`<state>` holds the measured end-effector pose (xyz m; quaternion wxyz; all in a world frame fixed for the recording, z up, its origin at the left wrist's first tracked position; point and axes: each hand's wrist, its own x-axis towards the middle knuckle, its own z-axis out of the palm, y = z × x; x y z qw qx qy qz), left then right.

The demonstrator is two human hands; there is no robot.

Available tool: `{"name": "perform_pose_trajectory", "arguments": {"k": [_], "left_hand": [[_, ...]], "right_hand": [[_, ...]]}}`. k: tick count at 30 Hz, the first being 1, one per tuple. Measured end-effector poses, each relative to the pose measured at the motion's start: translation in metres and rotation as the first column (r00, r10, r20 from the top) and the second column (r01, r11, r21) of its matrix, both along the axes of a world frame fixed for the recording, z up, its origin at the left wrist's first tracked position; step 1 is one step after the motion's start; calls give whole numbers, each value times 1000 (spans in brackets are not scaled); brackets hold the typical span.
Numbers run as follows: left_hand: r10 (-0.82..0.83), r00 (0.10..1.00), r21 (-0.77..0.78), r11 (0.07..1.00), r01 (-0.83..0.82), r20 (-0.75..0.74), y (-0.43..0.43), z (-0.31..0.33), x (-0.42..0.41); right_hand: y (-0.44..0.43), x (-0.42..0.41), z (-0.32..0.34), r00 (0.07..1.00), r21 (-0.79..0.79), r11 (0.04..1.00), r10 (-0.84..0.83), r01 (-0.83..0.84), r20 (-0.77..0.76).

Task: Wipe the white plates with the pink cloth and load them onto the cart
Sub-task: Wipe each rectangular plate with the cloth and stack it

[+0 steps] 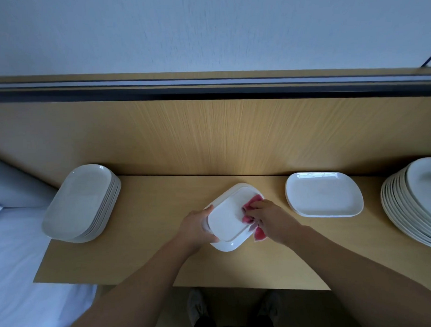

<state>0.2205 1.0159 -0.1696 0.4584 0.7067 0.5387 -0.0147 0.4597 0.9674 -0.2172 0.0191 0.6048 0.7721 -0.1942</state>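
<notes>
Left hand (198,226) grips the left edge of a white rounded-rectangular ceramic plate (227,223), thumb over the rim. Plate is over the middle of the light wooden tabletop (150,214), a raised ring on its upward face; whether it touches the wood, unclear. Right hand (269,220) clutches a bunched pink cloth (256,200), pressed against the plate's right side. Far left: tall stack of white oblong plates (81,204). Right of the hands: short stack of white rounded-rectangular plates (324,195). Right edge: larger stack of white oval plates (406,213). White bedding (15,268) lies left of the table.
</notes>
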Motion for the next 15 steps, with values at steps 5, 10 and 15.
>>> {"name": "perform_pose_trajectory", "arguments": {"k": [5,10,15], "left_hand": [[73,994,-5,997,-73,86,-12,7,-9],[207,949,-6,977,-212,236,-25,32,0],[350,894,20,929,-370,279,-42,47,9]], "right_hand": [[-10,1,27,987,45,998,-25,32,-157],[-15,4,46,952,128,990,-15,57,-306],[-20,17,61,936,217,976,81,-5,-342]]}}
